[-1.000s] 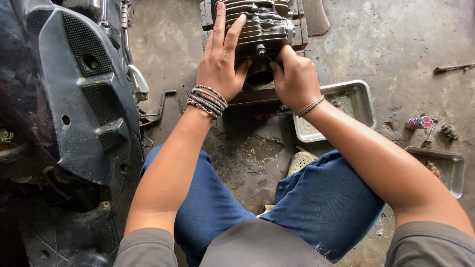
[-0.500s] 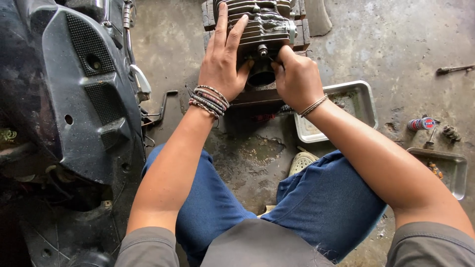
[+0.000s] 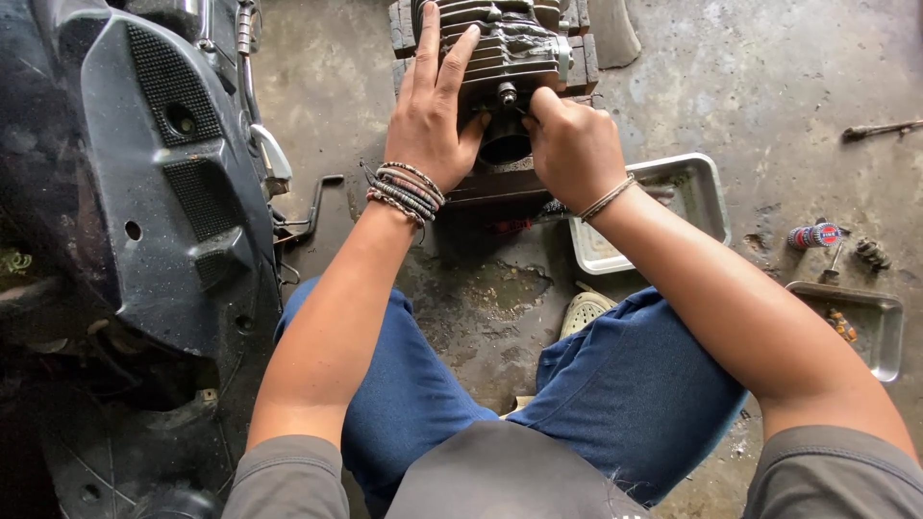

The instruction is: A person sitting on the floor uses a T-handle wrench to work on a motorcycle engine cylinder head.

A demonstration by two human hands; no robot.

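Fingers of your left hand [image 3: 433, 120] lie spread and flat against the left flank of the finned engine cylinder [image 3: 505, 53], while your right hand [image 3: 572, 144] is curled closed around its dark round lower end, thumb up near a small bolt. You have one cylinder, resting on dark wooden blocks [image 3: 510, 183] at the top of the view, just ahead of your knees.

Count two metal trays: one [image 3: 707, 192] just beside your right wrist, another [image 3: 880, 332] near the right edge, well apart from the first. One striped spool [image 3: 815, 234] and one small spring-like part [image 3: 873, 253] lie between them. One long tool [image 3: 880, 129] lies far right.

A black scooter body [image 3: 144, 221] walls in your left side closely; open concrete floor [image 3: 769, 77] lies to the right.

The cylinder's top is cut off by the frame, your right fingertips are hidden beneath it, and the trays' contents are hard to make out.
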